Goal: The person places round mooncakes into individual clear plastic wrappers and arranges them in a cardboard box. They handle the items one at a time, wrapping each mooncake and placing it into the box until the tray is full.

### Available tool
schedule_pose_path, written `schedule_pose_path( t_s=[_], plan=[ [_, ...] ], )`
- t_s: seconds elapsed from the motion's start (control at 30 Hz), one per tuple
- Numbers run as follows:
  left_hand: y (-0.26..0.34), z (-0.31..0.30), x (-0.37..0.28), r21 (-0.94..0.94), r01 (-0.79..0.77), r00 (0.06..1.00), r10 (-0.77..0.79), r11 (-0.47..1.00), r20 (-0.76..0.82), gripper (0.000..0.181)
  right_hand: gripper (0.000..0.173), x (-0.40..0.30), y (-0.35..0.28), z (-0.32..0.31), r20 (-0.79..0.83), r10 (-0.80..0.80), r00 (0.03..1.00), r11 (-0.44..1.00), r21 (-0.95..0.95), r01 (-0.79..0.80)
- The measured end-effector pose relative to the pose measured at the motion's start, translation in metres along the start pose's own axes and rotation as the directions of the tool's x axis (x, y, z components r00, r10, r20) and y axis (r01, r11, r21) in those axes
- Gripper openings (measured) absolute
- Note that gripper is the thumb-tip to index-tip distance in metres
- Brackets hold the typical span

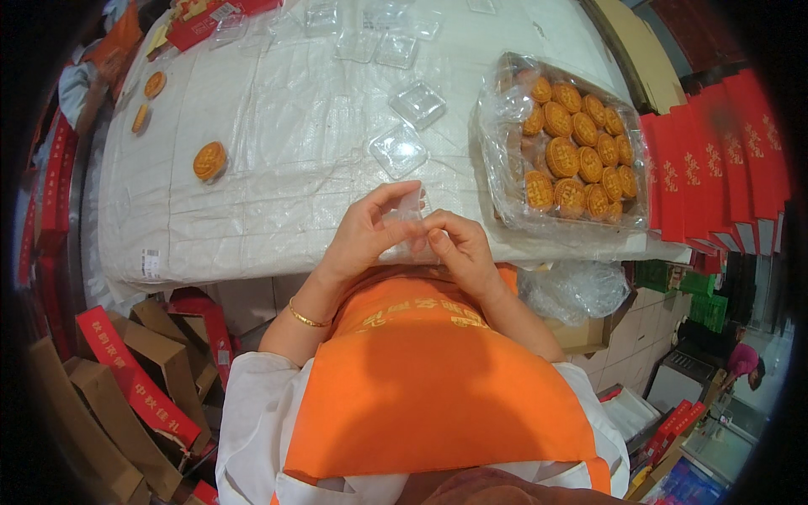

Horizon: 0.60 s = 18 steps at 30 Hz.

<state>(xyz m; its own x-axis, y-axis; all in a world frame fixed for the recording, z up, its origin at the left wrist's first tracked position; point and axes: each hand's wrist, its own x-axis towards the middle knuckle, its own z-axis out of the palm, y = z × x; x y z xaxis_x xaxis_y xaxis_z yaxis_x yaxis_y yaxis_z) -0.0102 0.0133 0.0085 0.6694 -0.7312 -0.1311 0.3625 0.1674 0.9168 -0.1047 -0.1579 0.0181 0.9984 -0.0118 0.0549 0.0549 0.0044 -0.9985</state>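
Near the table's front edge, my left hand (372, 230) and my right hand (461, 246) meet, both gripping a clear plastic tray or wrapper (412, 205) between the fingers. Just beyond them lie a clear plastic tray (398, 150) and another clear tray (418, 104), which look to hold nothing. To the right stands a plastic-lined cardboard box (499, 208) of round golden mooncakes (562, 157). On the left of the white-covered table (303, 208) lie a loose mooncake (209, 160), a second mooncake (154, 84) and one more on its edge (140, 118).
More clear trays (396, 50) and a red box (202, 25) lie at the far side. Red gift boxes (685, 164) stand in a row at right. Cardboard cartons (120, 416) crowd the lower left. Another person (82, 88) is at the upper left, and a person (743, 363) at the far right.
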Motion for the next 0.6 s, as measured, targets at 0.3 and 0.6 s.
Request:
schedule_pose_path(
  t_s=[0.3, 0.6],
  plan=[
    [-0.007, -0.001, 0.001, 0.008, -0.019, 1.0, 0.019, 1.0, -0.007, 0.055, 0.029, -0.002, 0.003, 0.002, -0.001, -0.02, 1.0, 1.0, 0.005, 0.02],
    [-0.001, 0.0, 0.002, -0.02, -0.005, 1.0, 0.006, 1.0, 0.028, 0.054, 0.024, -0.001, -0.009, 0.001, -0.014, -0.056, 0.998, 0.99, -0.127, 0.053]
  ],
)
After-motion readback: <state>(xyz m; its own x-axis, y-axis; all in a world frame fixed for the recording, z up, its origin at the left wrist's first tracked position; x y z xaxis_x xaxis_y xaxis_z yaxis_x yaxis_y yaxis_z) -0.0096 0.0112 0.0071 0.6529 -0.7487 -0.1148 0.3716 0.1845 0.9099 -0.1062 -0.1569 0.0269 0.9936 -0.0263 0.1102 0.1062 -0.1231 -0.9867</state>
